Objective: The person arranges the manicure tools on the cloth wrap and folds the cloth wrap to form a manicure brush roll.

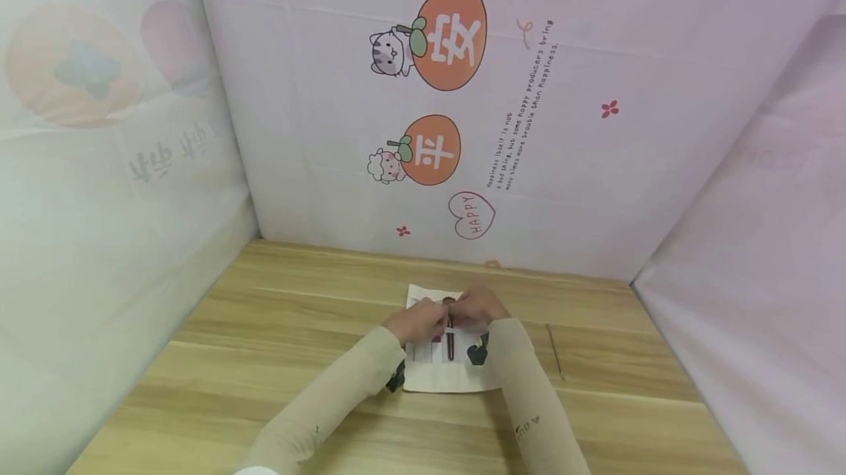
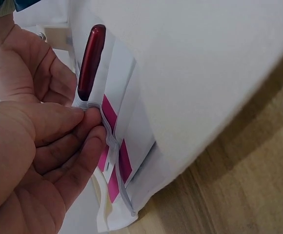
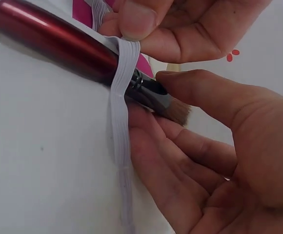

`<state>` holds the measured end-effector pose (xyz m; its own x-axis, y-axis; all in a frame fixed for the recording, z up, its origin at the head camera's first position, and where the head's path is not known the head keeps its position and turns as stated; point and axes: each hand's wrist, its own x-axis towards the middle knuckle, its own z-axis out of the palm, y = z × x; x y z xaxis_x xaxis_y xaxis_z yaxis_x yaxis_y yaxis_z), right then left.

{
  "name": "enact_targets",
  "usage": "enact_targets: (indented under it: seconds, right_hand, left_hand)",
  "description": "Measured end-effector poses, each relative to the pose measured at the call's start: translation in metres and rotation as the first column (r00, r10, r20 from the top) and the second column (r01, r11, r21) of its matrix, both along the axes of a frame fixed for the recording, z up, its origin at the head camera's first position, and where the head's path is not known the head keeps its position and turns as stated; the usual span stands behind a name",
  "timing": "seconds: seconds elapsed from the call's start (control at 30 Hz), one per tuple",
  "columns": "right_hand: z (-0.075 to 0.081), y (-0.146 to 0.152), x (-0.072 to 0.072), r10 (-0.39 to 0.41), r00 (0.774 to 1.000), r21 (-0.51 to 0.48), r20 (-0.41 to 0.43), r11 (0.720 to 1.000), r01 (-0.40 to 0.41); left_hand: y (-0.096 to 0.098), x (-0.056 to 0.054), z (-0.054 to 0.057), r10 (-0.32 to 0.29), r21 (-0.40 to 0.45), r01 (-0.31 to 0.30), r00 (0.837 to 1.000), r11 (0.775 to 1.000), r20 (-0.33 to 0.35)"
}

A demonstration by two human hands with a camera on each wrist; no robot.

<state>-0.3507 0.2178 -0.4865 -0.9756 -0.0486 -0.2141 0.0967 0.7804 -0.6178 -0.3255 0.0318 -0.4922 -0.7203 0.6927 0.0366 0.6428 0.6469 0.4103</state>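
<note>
A white fabric roll-up case (image 1: 456,381) lies opened out on the wooden table. Under its white elastic band (image 3: 121,112) passes a makeup brush (image 3: 58,41) with a glossy dark red handle, dark ferrule and brown bristles. My left hand (image 1: 423,319) pinches the band between thumb and fingers, right beside the brush. At the bristle end, my right hand (image 1: 477,306) holds the brush by its ferrule, thumb above and fingers beneath. Magenta patches (image 2: 110,114) show along the band near my left fingertips.
A thin metal rod (image 1: 556,354) lies on the table (image 1: 297,357) to the right of the case. White printed cloth walls (image 1: 317,130) enclose the table at the back and both sides. Dark wrist gear (image 1: 477,352) overlaps the case.
</note>
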Motion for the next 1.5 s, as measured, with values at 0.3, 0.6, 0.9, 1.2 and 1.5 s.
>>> enact_targets:
  seconds: [0.3,0.6,0.9,1.2,1.5]
  right_hand:
    - [-0.006,-0.009,-0.008,-0.101,0.992,-0.019,-0.075,0.995,0.099]
    - [-0.009,-0.008,-0.011,-0.104,0.985,-0.068,-0.139,0.993,0.095]
    - [-0.003,-0.001,0.0,-0.075,0.986,-0.114,-0.146,0.992,0.058]
    - [-0.006,0.008,0.008,0.033,0.995,-0.079,-0.093,0.996,-0.04]
    - [-0.005,0.011,0.01,0.153,0.987,-0.042,-0.038,0.987,-0.155]
  left_hand:
    - [0.0,-0.001,-0.001,-0.002,-0.01,0.001,1.0,1.0,-0.017]
    - [-0.002,-0.001,0.0,0.008,-0.003,-0.008,1.0,1.0,-0.013]
    - [-0.003,-0.004,-0.001,-0.014,0.026,0.014,1.0,1.0,0.008]
    - [-0.003,-0.004,-0.003,-0.017,0.036,0.016,0.999,0.999,0.03]
    - [-0.001,-0.006,-0.004,-0.001,0.041,-0.001,0.999,0.999,0.044]
